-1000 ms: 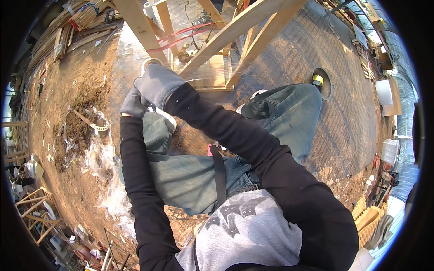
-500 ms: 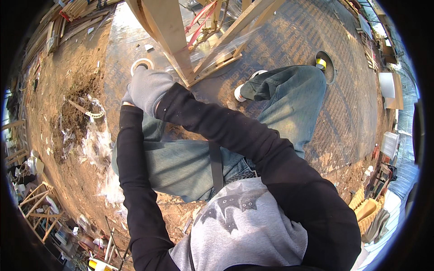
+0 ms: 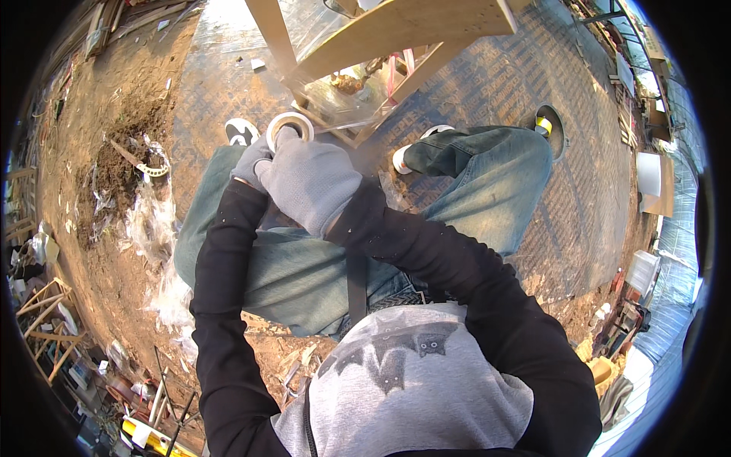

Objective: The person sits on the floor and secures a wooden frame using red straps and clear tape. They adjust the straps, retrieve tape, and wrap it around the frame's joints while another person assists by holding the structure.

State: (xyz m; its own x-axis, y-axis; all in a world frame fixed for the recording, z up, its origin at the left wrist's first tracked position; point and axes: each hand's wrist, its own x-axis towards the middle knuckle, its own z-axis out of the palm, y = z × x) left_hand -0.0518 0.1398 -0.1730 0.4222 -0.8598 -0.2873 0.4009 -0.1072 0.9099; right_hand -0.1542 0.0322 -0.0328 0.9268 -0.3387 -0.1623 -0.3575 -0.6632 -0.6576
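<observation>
A roll of tape [image 3: 308, 129] stands at the fingertips of my right hand [image 3: 311, 183], which wears a grey glove and is closed on it. My left hand [image 3: 251, 164], gloved in grey too, presses close against the right one. Its fingers look curled, but the right hand partly hides them, and what they hold does not show. Just beyond the roll is a wooden frame [image 3: 403, 34] of pale boards. Clear plastic film [image 3: 365, 107] wraps it, and pink ribbon [image 3: 392, 76] shows inside.
Beneath me lies a dark printed sheet [image 3: 579, 221]. A curved saw [image 3: 141, 161] rests on a dirt heap at left, near crumpled clear plastic [image 3: 152, 221]. A dark round thing with a yellow band [image 3: 544, 126] sits beyond my right knee. Timber is piled along the edges.
Both hands and the tape roll have moved right and slightly nearer. The wooden frame has turned, so a broad board now lies across its top. My left shoe has come into view.
</observation>
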